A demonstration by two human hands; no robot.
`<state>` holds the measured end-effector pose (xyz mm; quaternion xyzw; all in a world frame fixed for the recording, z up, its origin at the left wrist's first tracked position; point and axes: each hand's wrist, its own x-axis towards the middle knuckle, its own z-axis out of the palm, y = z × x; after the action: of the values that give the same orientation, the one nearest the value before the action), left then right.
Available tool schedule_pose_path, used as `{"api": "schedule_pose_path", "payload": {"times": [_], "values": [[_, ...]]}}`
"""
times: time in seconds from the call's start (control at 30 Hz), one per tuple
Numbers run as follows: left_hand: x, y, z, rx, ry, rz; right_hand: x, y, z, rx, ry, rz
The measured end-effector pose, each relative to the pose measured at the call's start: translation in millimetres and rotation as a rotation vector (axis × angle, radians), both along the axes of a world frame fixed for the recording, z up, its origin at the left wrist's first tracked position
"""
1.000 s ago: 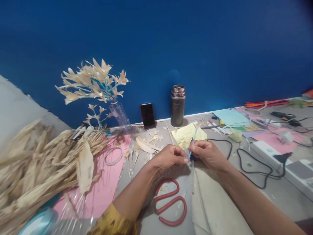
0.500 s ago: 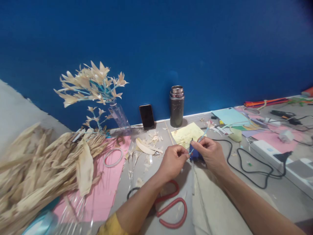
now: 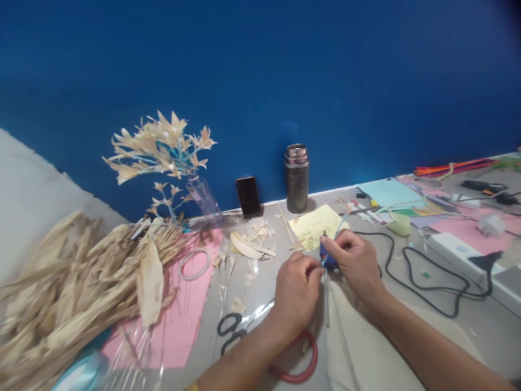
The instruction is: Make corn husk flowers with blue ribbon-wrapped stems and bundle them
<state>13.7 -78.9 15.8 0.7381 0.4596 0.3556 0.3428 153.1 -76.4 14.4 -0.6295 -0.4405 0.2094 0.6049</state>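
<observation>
Noted dried husks heaped on desk at nine o'clock from left hand, phone at eleven. Pinching blue stem, tilted toward one o'clock near blue tool, low with that hand, higher with right hand. Spotted power strip at three.

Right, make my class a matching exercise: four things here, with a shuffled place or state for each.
1. Thin light-blue stem
2. Dark grey metal flask
3. Black rectangular phone
4. Pale round ring

A. leaning on the blue wall
B. on pink paper
C. in the left hand and right hand
D. upright, top uncapped

Pairs: 1-C; 2-D; 3-A; 4-B
</observation>
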Motion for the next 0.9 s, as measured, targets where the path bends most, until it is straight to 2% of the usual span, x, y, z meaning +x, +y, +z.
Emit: {"api": "schedule_pose_path", "payload": {"times": [0.17, 0.37, 0.5, 0.63, 0.7, 0.83, 0.9], "values": [[-2.2, -9.1, 2.9, -0.037, -0.096, 0.021, 0.1, -0.9, -0.8, -0.014, 0.114, 0.013], [-25.2, -7.4, 16.1, -0.308, -0.499, -0.011, 2.6, -2.3, 1.3, -0.049, 0.436, 0.161], [-37.2, 6.1, 7.9, -0.496, -0.722, -0.003, 5.4, -2.1, 0.0, -0.012, 0.501, 0.196], [-36.8, 12.1, -4.0, -0.545, -0.722, 0.004, 5.2, -2.9, 3.5, -0.007, 0.431, 0.253], [-33.3, 10.8, -6.9, -0.643, -0.756, -0.068, 3.0, -5.1, 5.5, 0.003, 0.410, 0.280], [-25.3, 5.5, -11.0, -1.061, -0.885, -0.389, -2.9, -11.3, 4.1, -0.049, 0.530, 0.384], [-22.8, 3.5, -13.3, -1.141, -0.886, -0.483, -4.1, -12.9, 1.4, -0.069, 0.573, 0.432]]}}
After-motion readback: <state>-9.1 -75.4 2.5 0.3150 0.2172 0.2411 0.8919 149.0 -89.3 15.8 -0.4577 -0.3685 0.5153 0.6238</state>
